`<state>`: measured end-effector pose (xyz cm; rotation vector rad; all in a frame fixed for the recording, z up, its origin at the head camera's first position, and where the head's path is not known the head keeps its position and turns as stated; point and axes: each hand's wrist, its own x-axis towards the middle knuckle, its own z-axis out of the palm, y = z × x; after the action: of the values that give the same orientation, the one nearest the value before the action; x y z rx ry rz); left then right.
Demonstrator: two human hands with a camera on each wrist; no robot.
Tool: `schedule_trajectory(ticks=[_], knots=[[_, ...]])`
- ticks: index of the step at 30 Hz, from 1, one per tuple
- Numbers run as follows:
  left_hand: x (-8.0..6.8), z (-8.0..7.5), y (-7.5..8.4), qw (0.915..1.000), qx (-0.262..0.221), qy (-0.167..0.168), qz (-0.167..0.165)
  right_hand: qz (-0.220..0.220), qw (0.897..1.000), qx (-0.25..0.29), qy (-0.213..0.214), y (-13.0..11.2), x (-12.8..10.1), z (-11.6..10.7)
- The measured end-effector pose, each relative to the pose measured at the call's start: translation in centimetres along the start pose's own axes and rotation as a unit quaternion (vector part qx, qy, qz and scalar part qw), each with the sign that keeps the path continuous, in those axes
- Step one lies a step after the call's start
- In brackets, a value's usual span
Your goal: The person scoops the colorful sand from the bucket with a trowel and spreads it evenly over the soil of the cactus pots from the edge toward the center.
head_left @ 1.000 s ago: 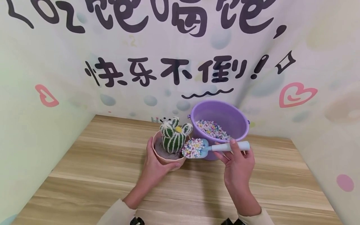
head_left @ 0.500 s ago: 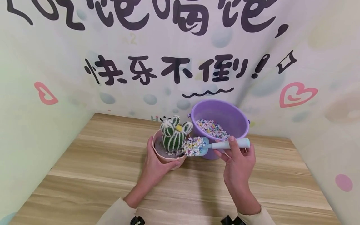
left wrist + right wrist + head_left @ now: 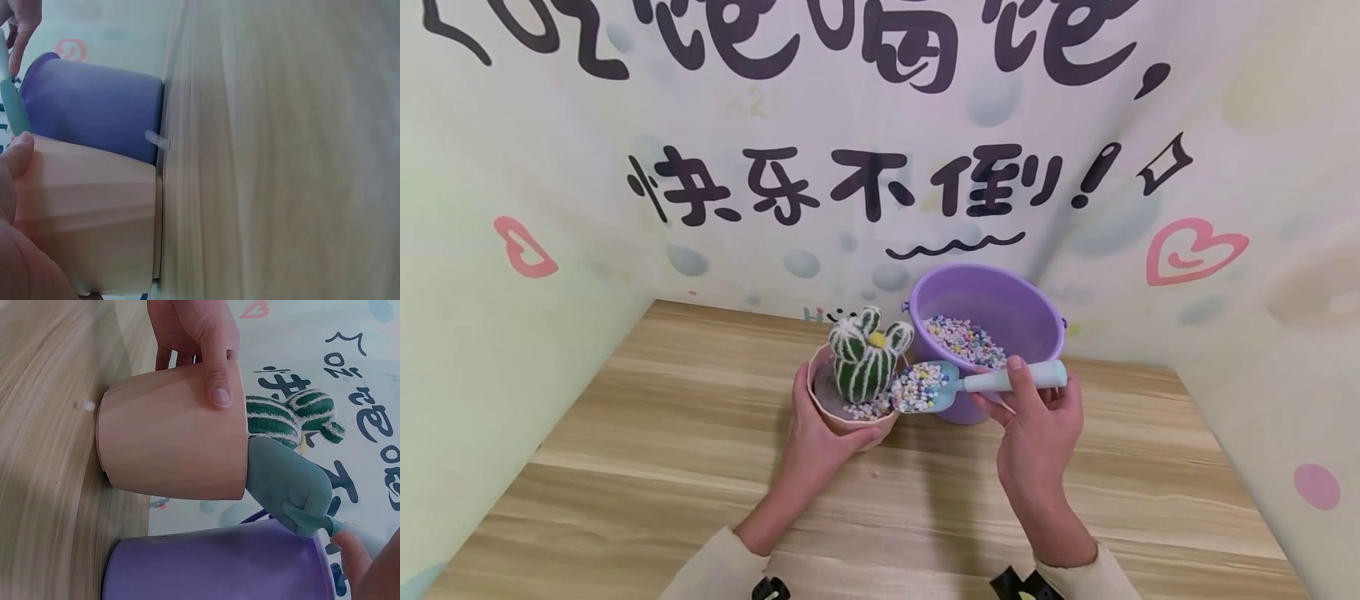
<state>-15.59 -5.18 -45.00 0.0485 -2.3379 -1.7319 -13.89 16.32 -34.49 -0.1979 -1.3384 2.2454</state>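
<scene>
My left hand (image 3: 822, 435) grips a peach flowerpot (image 3: 175, 434) from its left side, thumb along the front near the rim. In the pot stands a fuzzy green-and-white cactus (image 3: 863, 367) with a yellow flower, set in grey filling. A small patch of colourful pebbles (image 3: 867, 410) lies at the cactus's base. My right hand (image 3: 1037, 437) holds the pale blue handle of a small shovel (image 3: 1015, 378). The shovel's blade, heaped with pastel pebbles (image 3: 917, 387), tips in at the pot's right rim. In the right wrist view the blade (image 3: 290, 481) shows from beneath.
Behind and right of the pot stands a purple bucket (image 3: 992, 300), partly filled with the same colourful pebbles (image 3: 962, 340). A printed wall sheet (image 3: 790, 267) with large black characters rises behind the wooden table (image 3: 662, 467). One stray pebble (image 3: 874, 474) lies in front of the pot.
Pebbles have slid from the shovel into the pot, making a patch by the cactus, and the heap on the blade has shrunk. One pebble has dropped onto the table. Both hands keep their holds.
</scene>
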Motion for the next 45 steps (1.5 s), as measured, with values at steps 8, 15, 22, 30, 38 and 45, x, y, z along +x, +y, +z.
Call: schedule_trajectory(ticks=[8, 15, 22, 30, 38, 45], knots=[[-0.1, -0.1, 0.4, 1.0, 0.003, 0.0, -0.005, 0.001, 1.0, -0.012, 0.001, -0.2, 0.1, 0.0], [0.8, -1.1, 0.2, 0.9982, 0.005, -0.056, 0.019, -0.005, 1.0, -0.017, -0.009, -0.2, 0.2, -0.1], [0.8, -1.1, -0.1, 0.9983, 0.011, -0.051, 0.024, -0.011, 0.999, -0.031, -0.008, -0.4, 0.2, 0.3], [0.3, -0.4, 0.1, 0.9994, 0.023, -0.026, -0.004, -0.033, 0.998, -0.042, -0.019, -0.6, -0.1, 0.6], [0.0, 0.1, 0.4, 0.9992, 0.038, -0.004, -0.01, -0.039, 0.997, -0.051, -0.04, -0.4, -0.2, 0.7], [-0.1, 0.3, 0.5, 0.9984, 0.056, 0.007, -0.009, -0.045, 0.994, -0.068, -0.065, -0.2, -0.2, 1.0]])
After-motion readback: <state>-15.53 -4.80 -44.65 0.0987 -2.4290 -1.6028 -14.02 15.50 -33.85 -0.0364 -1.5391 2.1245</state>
